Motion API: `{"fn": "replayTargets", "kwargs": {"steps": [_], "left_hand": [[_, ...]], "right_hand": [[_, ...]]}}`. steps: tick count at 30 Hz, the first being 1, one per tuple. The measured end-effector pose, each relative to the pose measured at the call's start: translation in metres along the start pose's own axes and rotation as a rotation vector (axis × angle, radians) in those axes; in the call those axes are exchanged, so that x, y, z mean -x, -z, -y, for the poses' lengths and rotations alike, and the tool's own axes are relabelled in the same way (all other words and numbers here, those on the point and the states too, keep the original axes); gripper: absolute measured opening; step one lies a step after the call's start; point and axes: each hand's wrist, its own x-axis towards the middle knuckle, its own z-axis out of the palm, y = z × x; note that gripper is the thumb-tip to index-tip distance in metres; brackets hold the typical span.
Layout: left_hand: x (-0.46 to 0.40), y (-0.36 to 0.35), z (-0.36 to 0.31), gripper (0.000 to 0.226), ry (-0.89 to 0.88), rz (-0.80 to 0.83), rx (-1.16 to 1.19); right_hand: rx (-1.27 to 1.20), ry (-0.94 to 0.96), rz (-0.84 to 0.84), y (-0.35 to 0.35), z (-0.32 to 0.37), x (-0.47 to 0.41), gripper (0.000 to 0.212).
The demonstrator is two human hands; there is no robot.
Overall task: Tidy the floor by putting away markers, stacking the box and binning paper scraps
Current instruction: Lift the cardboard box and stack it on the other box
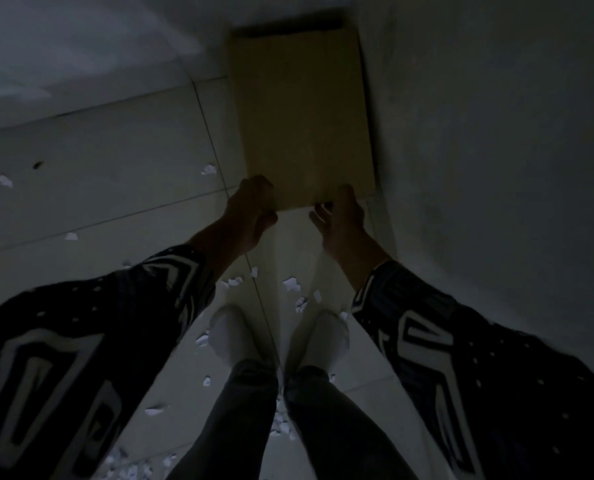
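— Where is the box (302, 116)?

— Out ahead of both hands, flat brown cardboard, its right long edge close against the wall (496, 133). Its near edge sits between the two hands.

— And the left hand (250, 213)?

— It grips the near left corner of the box, fingers curled over the top edge, the thumb side tucked below. The patterned sleeve (81, 341) runs back from that wrist toward the camera.

— The right hand (340, 216)?

— At the near right corner. The fingers look bent round the edge from beneath, with the thumb up on the cardboard — though the light is poor, so the exact hold is hard to make out. It does have hold of the box.

— What lies below the hands?

— A pale tiled floor (115, 168) with paper scraps (292, 284) scattered on it. Some lie just behind the right wrist, others well off to the left of the left hand, and more pile up back near the person's legs.

— Anything else close by?

— Two feet in white socks (233, 337), side by side behind the hands, with scraps beside them. A small dark speck (37, 164) sits on the tiles far to the left of the left hand.

— Is the box resting on anything?

— Cannot tell; a dark shadow lines its far end and right side.
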Motion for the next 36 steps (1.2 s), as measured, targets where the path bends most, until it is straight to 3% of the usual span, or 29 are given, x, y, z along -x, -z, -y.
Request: {"fn": "replayTargets", "kwargs": {"steps": [5, 8, 12, 17, 20, 22, 27, 31, 36], "left_hand": [[-0.005, -0.005, -0.017, 0.061, -0.234, -0.007, -0.310], [-0.016, -0.008, -0.027, 0.059, -0.165, 0.031, -0.288], [-0.016, -0.004, -0.012, 0.065, -0.253, -0.040, -0.520], [-0.005, -0.022, -0.033, 0.046, -0.093, 0.067, -0.269], [-0.002, -0.025, -0.038, 0.049, 0.023, 0.080, -0.149], [-0.002, -0.026, -0.041, 0.053, 0.106, 0.048, -0.110], [0.017, -0.009, -0.046, 0.072, 0.111, 0.054, -0.203], [0.057, -0.001, -0.063, 0.073, 0.072, 0.012, -0.299], [0.125, -0.001, -0.101, 0.066, -0.025, -0.038, -0.407]], "right_hand": [[-0.030, 0.019, 0.018, -0.016, 0.029, -0.014, 0.031], [-0.007, -0.013, 0.076, -0.008, 0.037, -0.022, 0.024], [0.039, -0.002, 0.116, 0.005, 0.037, -0.025, 0.036], [0.096, -0.024, 0.068, 0.006, 0.046, -0.024, 0.027], [0.213, -0.008, 0.008, 0.010, 0.056, -0.019, 0.050], [0.278, 0.001, -0.031, 0.015, 0.064, -0.014, 0.054], [0.453, 0.103, -0.011, 0.020, 0.091, 0.019, 0.050], [0.551, 0.153, 0.020, 0.018, 0.115, 0.064, 0.022], [0.649, 0.292, 0.096, 0.009, 0.140, 0.130, 0.041]]}}
